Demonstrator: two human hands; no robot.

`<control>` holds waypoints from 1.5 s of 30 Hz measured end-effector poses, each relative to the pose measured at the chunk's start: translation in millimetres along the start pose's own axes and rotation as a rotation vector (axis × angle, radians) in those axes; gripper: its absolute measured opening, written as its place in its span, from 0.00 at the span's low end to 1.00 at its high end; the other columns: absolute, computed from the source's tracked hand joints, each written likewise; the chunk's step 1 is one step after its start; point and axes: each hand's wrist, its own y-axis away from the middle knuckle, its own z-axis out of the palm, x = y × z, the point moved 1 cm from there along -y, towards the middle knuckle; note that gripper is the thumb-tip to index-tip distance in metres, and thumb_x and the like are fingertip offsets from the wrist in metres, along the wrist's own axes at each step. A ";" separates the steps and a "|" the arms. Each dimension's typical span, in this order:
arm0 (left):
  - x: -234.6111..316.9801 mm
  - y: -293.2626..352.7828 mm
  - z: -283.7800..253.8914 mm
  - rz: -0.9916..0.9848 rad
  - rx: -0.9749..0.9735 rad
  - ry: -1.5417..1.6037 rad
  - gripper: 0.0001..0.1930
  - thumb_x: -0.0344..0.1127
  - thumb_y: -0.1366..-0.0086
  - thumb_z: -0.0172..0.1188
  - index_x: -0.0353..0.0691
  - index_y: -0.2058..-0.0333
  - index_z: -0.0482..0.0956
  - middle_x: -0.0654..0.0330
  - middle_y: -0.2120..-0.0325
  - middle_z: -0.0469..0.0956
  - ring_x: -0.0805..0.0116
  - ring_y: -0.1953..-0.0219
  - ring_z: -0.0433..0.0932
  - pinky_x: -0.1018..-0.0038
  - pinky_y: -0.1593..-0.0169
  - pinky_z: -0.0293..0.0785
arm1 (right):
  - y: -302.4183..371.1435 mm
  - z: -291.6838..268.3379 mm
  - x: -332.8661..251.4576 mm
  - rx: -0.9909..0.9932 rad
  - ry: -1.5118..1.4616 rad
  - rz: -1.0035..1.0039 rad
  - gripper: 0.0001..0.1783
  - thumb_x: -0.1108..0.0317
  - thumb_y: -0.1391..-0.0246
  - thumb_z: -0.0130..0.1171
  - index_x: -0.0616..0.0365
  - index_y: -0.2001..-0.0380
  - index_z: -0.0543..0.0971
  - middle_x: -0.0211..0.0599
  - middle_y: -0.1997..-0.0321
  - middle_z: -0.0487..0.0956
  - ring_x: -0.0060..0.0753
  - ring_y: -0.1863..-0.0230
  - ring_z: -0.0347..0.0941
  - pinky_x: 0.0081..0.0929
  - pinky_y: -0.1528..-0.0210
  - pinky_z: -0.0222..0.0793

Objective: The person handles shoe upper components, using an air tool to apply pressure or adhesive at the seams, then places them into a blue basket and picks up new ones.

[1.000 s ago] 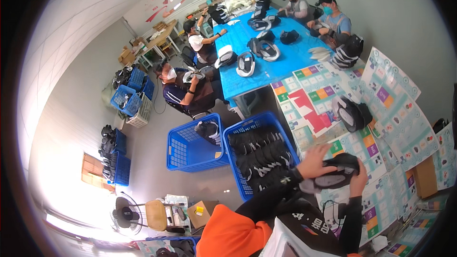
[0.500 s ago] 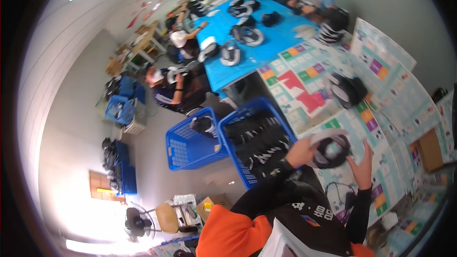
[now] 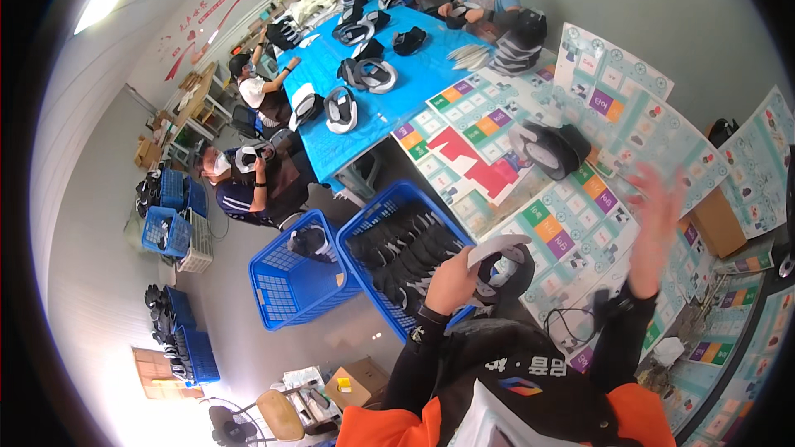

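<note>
Left hand point(image 3: 452, 285), grip closed on one piece point(image 3: 521, 276), right hand point(image 3: 660, 211) spread empty; rows look packed in the crate point(image 3: 364, 288) at nine o'clock, a second piece point(image 3: 553, 151) loose at one.

Blue table point(image 3: 414, 87), brown carton point(image 3: 719, 222) at right, tan chair point(image 3: 279, 415) beside a dark fan point(image 3: 229, 427).

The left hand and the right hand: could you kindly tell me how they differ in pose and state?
The left hand is closed on a black-and-pale padded piece; the right hand holds nothing. The left hand's fingers are bent, while the right hand's are open and extended. The left hand looks fairly sharp, the right hand blurred. Both are bare, with black sleeves on the forearms.
</note>
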 end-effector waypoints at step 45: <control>-7.3 -8.9 -36.8 0.031 0.255 -0.030 0.15 0.33 0.35 0.57 0.41 0.50 0.75 0.43 0.65 0.83 0.39 0.62 0.81 0.49 0.59 0.76 | -20.6 111.3 -98.7 -0.375 0.050 -0.160 0.40 0.62 0.31 0.52 0.60 0.22 0.48 0.49 0.17 0.46 0.46 0.17 0.40 0.40 0.19 0.34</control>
